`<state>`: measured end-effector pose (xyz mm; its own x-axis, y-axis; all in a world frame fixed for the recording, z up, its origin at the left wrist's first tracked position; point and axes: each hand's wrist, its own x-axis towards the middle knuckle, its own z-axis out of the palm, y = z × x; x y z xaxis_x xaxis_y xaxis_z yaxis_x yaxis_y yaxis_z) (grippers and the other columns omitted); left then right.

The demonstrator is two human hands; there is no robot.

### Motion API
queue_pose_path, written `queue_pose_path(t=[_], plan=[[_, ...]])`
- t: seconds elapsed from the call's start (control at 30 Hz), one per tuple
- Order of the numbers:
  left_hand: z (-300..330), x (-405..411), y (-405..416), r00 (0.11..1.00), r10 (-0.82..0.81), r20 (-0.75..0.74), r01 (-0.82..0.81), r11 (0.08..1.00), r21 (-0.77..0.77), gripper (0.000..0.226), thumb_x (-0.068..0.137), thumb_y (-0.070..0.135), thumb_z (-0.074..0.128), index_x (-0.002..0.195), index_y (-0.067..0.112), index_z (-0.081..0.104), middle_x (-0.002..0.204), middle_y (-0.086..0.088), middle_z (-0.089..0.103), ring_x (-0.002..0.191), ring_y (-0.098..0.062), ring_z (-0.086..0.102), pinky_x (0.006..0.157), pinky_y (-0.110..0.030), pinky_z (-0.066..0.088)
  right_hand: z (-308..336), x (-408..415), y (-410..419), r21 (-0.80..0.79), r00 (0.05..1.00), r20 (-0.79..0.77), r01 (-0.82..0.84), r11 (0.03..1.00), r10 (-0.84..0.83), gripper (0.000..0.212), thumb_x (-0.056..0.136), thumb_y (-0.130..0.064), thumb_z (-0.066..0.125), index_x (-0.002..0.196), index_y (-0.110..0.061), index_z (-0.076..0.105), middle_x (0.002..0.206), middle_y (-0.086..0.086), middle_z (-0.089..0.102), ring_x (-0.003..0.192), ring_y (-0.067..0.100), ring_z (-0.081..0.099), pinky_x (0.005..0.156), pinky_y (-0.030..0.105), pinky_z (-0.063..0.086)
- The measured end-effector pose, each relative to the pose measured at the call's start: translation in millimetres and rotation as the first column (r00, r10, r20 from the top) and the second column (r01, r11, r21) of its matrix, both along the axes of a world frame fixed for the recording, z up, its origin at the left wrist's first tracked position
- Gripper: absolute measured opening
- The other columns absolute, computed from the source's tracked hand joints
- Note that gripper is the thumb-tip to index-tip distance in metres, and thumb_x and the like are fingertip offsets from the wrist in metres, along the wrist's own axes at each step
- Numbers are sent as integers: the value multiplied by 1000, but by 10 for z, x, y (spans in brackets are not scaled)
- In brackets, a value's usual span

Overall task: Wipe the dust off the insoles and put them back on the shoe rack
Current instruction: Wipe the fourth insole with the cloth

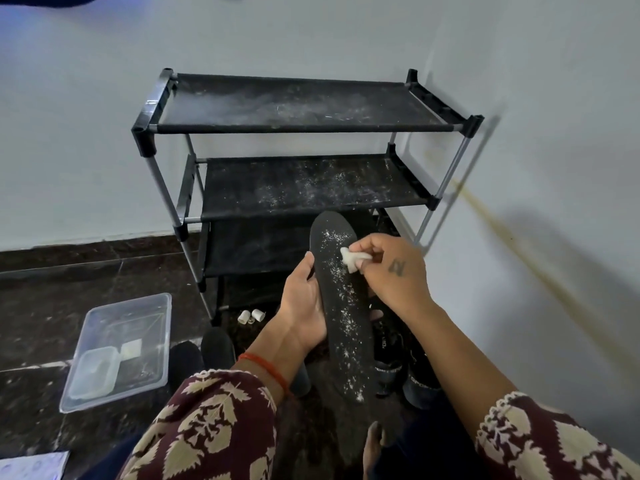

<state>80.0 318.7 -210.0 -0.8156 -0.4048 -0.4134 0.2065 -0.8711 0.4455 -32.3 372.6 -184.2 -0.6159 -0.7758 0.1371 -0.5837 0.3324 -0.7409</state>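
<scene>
Domestic interior, most likely an entryway or room corner of a home. Evidence: a low three-tier shoe rack of black fabric shelves on metal tubes stands against a plain painted wall, directly beyond the hands. Its shelves carry white dust. Flooring is dark polished stone with a matching skirting strip along the wall. Dark shoes sit on the floor below the right hand. A clear plastic tub holding a smaller lidded container lies on the floor to the left of the left hand. Furnishings are of household type throughout.
</scene>
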Motion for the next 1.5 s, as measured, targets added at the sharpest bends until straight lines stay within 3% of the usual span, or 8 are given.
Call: queue_pose_path(t=[0.1,0.23,0.43,0.63,0.87,1.07,1.3,1.5], plan=[[-46,-69,-5,1000,6,19,-6,1000,-3,63,99,53,26,129,7,55,108,-21,68,85,-33,71,60,-43,58,-153,-43,-137,-5,993,-116,-22,1000,22,23,82,-2,60,97,-16,71,98,-1,68,91,14,62,79,26,50],[-128,-131,-93,996,15,88,-12,999,-41,63,99,53,24,129,9,56,106,-18,69,87,-28,69,69,-38,56,-276,-29,-226,-35,985,-117,-135,990,130,23,79,-3,66,97,-17,72,99,0,68,90,9,61,80,11,44],[-142,-146,-203,999,25,34,-25,1000,-9,62,99,51,21,132,9,53,111,-18,66,87,-31,68,73,-46,57,-74,-151,-145,91,914,109,-401,912,391,21,81,-1,65,88,-18,74,96,-6,62,72,5,60,45,9,45],[-186,-153,-217,1000,-25,-8,25,1000,13,63,98,55,25,116,9,63,111,-18,67,95,-33,64,96,-53,39,-176,-299,-262,-108,987,-130,-112,988,98,26,81,2,60,94,-16,73,97,0,66,85,9,59,79,22,48],[-205,-171,-176,999,-30,-20,30,1000,-1,55,99,46,23,107,10,65,97,-16,70,81,-29,69,76,-45,54,-203,-124,-343,-59,963,-32,-270,961,268,18,77,-8,72,91,-19,74,93,-4,68,83,2,59,75,7,43],[-257,-196,-232,999,-35,17,35,999,3,64,98,56,18,126,14,57,116,-14,64,93,-31,62,88,-52,43,-97,-365,-163,197,898,21,-435,878,440,28,74,-1,70,81,-28,74,83,-17,63,73,0,60,65,17,52],[-184,-192,-169,993,-118,4,118,993,-20,63,96,50,26,101,8,74,108,-17,66,98,-34,59,93,-54,41,-249,-445,-286,-114,972,-236,-36,993,8,26,81,1,59,97,-14,72,98,6,67,91,18,60,80,17,41],[-153,-195,-135,991,-125,39,127,991,-45,61,94,46,27,85,11,76,90,-15,69,80,-29,65,88,-52,44,-275,-275,-357,-131,975,-129,-197,972,180,22,77,-2,68,92,-16,74,93,-5,66,83,-1,55,77,2,38]])
